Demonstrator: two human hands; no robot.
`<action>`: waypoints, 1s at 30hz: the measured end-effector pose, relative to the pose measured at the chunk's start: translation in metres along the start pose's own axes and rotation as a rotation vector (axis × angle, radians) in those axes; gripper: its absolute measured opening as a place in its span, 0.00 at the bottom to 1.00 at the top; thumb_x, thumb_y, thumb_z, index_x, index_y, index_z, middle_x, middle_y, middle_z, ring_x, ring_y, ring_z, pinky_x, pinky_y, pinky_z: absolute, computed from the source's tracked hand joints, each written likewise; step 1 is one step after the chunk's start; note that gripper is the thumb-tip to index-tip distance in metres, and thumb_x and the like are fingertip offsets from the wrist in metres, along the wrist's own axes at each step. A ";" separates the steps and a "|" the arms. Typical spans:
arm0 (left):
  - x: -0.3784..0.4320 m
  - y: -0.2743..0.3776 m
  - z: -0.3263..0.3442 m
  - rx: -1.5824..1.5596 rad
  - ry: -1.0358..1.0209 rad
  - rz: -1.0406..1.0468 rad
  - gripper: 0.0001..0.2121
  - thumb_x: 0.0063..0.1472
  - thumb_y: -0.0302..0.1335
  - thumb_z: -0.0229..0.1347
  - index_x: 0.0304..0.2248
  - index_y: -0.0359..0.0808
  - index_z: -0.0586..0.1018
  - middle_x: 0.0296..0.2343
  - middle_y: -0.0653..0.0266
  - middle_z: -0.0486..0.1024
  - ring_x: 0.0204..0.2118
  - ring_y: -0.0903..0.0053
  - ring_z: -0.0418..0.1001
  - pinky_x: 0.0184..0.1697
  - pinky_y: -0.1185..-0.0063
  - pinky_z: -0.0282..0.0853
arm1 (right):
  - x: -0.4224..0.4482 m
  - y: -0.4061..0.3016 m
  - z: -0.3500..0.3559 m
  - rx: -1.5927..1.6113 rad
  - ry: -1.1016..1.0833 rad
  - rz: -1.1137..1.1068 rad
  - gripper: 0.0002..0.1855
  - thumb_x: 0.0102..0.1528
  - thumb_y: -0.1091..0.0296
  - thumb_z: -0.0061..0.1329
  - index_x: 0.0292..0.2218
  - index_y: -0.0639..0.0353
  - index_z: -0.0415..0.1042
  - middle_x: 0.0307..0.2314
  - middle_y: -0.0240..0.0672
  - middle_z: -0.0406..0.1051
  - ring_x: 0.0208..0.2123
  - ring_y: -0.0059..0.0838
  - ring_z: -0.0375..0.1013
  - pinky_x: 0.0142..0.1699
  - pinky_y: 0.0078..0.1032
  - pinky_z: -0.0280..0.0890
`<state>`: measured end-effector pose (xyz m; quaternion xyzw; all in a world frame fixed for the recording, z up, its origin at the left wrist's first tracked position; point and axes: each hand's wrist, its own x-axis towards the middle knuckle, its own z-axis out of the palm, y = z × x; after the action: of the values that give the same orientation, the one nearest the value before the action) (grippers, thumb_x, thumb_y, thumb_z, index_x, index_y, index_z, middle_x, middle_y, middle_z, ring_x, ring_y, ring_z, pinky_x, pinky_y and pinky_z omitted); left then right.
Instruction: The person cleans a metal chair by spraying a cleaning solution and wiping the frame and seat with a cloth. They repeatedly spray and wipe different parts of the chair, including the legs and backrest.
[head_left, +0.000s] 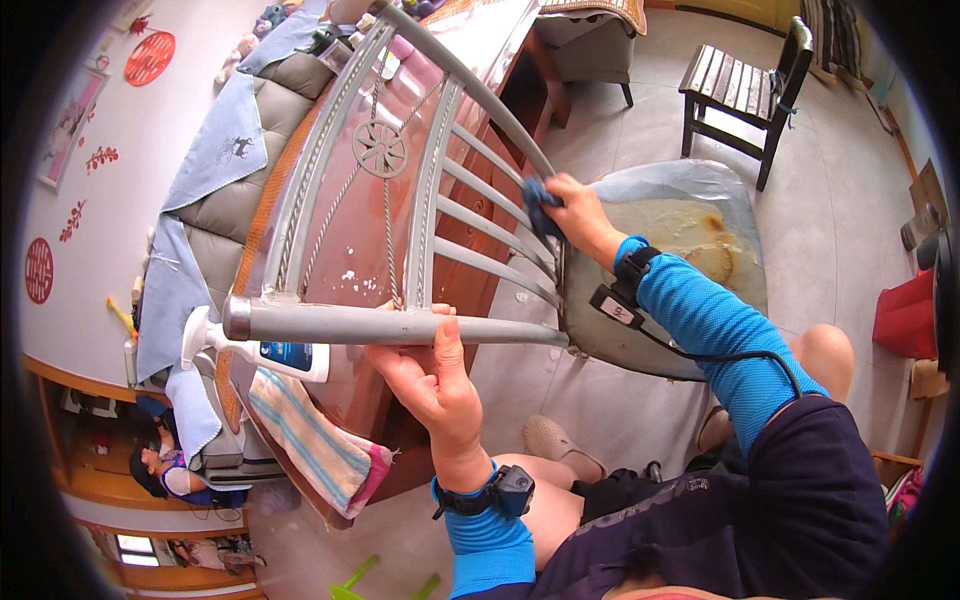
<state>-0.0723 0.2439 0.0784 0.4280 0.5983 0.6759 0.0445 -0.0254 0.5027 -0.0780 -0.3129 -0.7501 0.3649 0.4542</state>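
Note:
A grey metal chair with a backrest of slats, twisted rods and a wheel ornament lies tilted before me, its back over the table. My left hand grips the backrest's near tubular post from below, thumb on top. In my right hand is a dark blue cloth, pressed against the far part of the frame near the slats' ends. The chair's seat, worn and stained brown, is to the right. A white spray bottle with a blue label is partly behind the post.
The reddish-brown table bears white foam spots and a striped towel at its edge. A grey sofa with blue covers runs along the left. A small slatted chair stands at the upper right. A person is at the lower left.

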 end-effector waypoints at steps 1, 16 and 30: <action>0.001 -0.001 0.000 0.004 -0.003 0.010 0.22 0.63 0.19 0.54 0.54 0.31 0.58 0.38 0.56 0.72 0.41 0.76 0.70 0.49 0.77 0.67 | -0.005 0.010 -0.005 -0.120 -0.123 0.119 0.09 0.50 0.69 0.56 0.34 0.59 0.79 0.36 0.46 0.73 0.40 0.48 0.74 0.45 0.36 0.68; -0.001 -0.002 0.003 0.019 0.007 0.010 0.22 0.64 0.21 0.53 0.54 0.31 0.58 0.39 0.55 0.71 0.41 0.75 0.71 0.49 0.77 0.67 | 0.029 -0.042 0.020 0.189 0.254 -0.201 0.18 0.50 0.75 0.60 0.43 0.57 0.73 0.45 0.41 0.68 0.46 0.44 0.71 0.52 0.29 0.66; 0.003 -0.003 0.005 0.008 -0.004 0.025 0.22 0.64 0.20 0.54 0.54 0.31 0.58 0.38 0.54 0.73 0.41 0.74 0.72 0.50 0.76 0.67 | 0.031 0.050 -0.017 -0.037 0.138 0.174 0.12 0.52 0.63 0.55 0.36 0.59 0.77 0.35 0.48 0.72 0.40 0.51 0.73 0.44 0.38 0.67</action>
<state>-0.0728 0.2505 0.0769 0.4371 0.5955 0.6731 0.0357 -0.0150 0.5588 -0.1000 -0.4095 -0.6936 0.3665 0.4657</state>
